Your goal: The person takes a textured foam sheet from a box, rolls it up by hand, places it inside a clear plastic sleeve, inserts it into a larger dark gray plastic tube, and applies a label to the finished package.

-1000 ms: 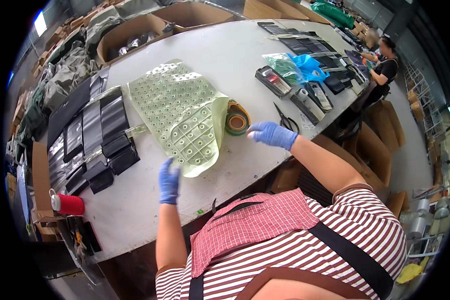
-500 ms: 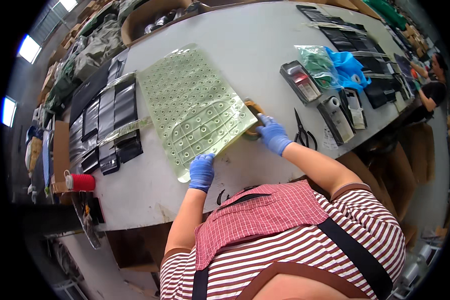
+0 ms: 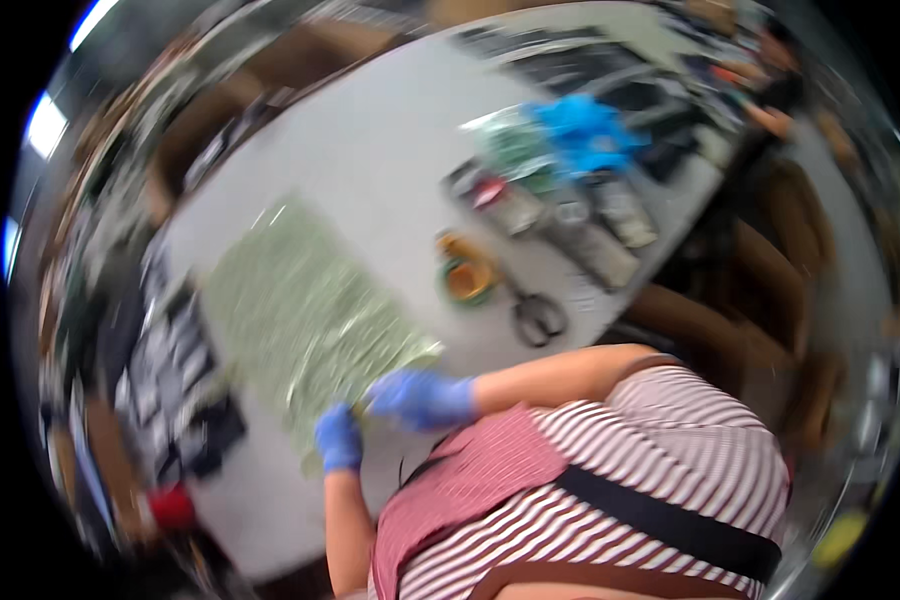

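A pale green translucent bath mat (image 3: pixel 290 290) with suction cups lies on the table, smeared by motion. At its near edge my left hand (image 3: pixel 339 440), in a blue glove, is closed on the rim. Close beside it on the right, my right hand (image 3: pixel 425 398), also gloved in blue, reaches to the same edge; its fingers are too blurred to read. Rolls of tape (image 3: pixel 467 275), orange-brown and green, sit to the right of the mat. Black-handled scissors (image 3: pixel 540 320) lie by them.
Beyond the scissors are boxed items (image 3: pixel 595 250), a blue plastic bag (image 3: pixel 585 135) and black packages (image 3: pixel 560 65). Dark wrapped packages (image 3: pixel 185 390) line the left, with a red spool (image 3: pixel 172 508) at the near left. A co-worker (image 3: pixel 770 80) stands at the far right.
My right hand has left the mat's right corner beside the tape and come left, next to my left hand. The whole view has swung to the right and blurred.
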The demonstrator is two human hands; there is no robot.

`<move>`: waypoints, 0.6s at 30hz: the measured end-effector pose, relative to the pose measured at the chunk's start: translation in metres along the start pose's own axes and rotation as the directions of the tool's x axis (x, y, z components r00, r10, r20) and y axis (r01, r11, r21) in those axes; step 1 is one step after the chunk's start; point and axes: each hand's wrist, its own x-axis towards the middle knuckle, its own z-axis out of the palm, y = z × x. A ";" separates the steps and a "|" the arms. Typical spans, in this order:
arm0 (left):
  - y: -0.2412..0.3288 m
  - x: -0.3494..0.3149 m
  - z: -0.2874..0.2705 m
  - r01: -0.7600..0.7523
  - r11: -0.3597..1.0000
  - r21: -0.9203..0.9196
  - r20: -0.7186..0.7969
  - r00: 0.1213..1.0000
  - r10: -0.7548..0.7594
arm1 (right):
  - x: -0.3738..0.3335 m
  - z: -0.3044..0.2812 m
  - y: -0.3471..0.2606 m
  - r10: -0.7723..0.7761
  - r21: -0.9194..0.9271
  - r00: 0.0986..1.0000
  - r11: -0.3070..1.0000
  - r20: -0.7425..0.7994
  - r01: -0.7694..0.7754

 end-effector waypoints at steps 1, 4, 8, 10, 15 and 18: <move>-0.001 0.019 0.000 -0.012 1.000 -0.022 -0.030 0.999 0.012 | 0.007 0.020 0.005 0.017 -0.062 0.999 0.998 0.036 -0.015; 0.034 0.046 -0.006 -0.022 0.989 -0.149 -0.075 0.997 0.010 | 0.003 0.062 0.050 0.324 -0.438 0.937 0.866 0.128 -0.239; 0.023 0.017 -0.001 -0.157 0.985 -0.074 -0.150 0.978 0.145 | -0.001 0.069 0.054 0.340 -0.430 0.920 0.873 0.197 -0.231; 0.008 -0.001 0.013 -0.246 0.965 -0.092 -0.118 0.965 0.234 | -0.011 0.075 0.054 0.328 -0.375 0.930 0.893 0.165 -0.249; -0.004 -0.039 0.020 -0.061 0.964 -0.259 -0.048 0.998 0.050 | -0.037 0.086 0.051 0.238 -0.422 0.969 0.886 0.063 -0.190; 0.006 -0.043 0.011 0.111 0.955 -0.274 0.062 0.993 -0.097 | -0.051 0.091 0.055 0.215 -0.420 0.975 0.881 -0.051 -0.216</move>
